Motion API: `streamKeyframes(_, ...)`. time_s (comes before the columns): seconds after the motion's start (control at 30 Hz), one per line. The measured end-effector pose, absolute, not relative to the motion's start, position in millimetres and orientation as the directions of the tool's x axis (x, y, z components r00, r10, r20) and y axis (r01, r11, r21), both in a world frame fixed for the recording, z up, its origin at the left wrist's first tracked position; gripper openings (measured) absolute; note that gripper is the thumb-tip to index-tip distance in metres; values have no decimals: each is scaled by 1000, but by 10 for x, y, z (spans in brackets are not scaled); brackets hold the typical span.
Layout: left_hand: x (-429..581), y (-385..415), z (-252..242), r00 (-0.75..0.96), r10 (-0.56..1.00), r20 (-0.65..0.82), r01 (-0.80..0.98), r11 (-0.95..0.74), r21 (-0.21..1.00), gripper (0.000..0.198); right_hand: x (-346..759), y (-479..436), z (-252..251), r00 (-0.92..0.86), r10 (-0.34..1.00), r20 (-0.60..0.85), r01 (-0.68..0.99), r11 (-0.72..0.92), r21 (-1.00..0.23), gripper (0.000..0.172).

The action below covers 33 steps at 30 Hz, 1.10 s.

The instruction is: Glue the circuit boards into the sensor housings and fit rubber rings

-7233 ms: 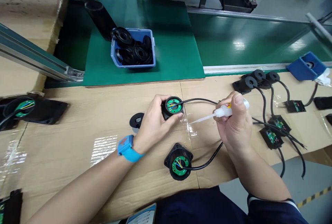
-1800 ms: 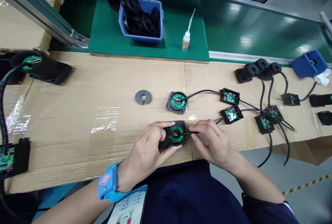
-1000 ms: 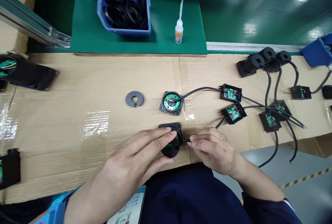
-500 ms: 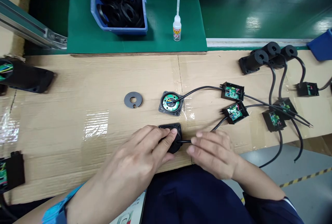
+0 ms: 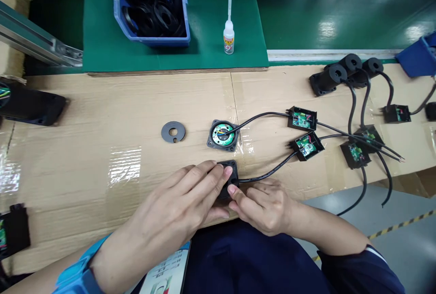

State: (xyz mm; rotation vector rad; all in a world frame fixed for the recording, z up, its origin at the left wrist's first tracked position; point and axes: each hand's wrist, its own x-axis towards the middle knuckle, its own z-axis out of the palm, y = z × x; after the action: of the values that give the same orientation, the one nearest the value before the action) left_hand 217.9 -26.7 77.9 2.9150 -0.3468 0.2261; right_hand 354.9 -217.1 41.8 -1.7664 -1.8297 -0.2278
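My left hand lies over a black round housing near the table's front edge, its fingers closed on the part from above. My right hand pinches the same housing at its right side, where a black cable leaves it toward a small open circuit box. The housing's face is hidden under my fingers. A second housing with a green round board showing lies just beyond, apart from both hands. A grey washer-like disc lies to its left.
A glue bottle stands on the green mat beside a blue bin of black rings. More cabled housings and circuit boxes lie at the right. Black parts sit at the left edge.
My right hand has slid left along the cable to the housing's side. My left hand stays on the housing. Much earlier the glue bottle was in my right hand; it now stands on the mat.
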Motion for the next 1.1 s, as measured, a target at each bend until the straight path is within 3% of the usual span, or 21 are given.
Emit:
streamKeyframes(0.07,2183,-226,696,961,-157,227,-218,-935,278,54,3559,-2166,430,44,858,511,960,105,-260,19)
streamKeyframes(0.27,2208,-155,485,971,56,232,-91,-811,578,40,3572,-2177,408,44,864,502,959,105,-263,19)
streamKeyframes(0.4,2235,-168,451,995,89,48,17,-616,787,38,3574,-2194,395,34,877,479,959,106,-263,19)
streamKeyframes(0.5,2243,-188,469,990,128,-56,112,-485,867,42,3576,-2198,394,37,882,470,958,102,-267,18)
streamKeyframes(0.7,2275,-186,520,994,95,-47,87,-478,874,32,3577,-2193,414,30,885,465,955,112,-275,17)
streamKeyframes(0.9,2308,-136,458,993,-17,117,-97,-675,732,37,3556,-2176,569,1,903,430,980,85,-180,19)
streamKeyframes(1.1,2314,-93,362,976,-63,207,-189,-717,671,37,3547,-2190,782,-27,955,295,990,66,-124,29)
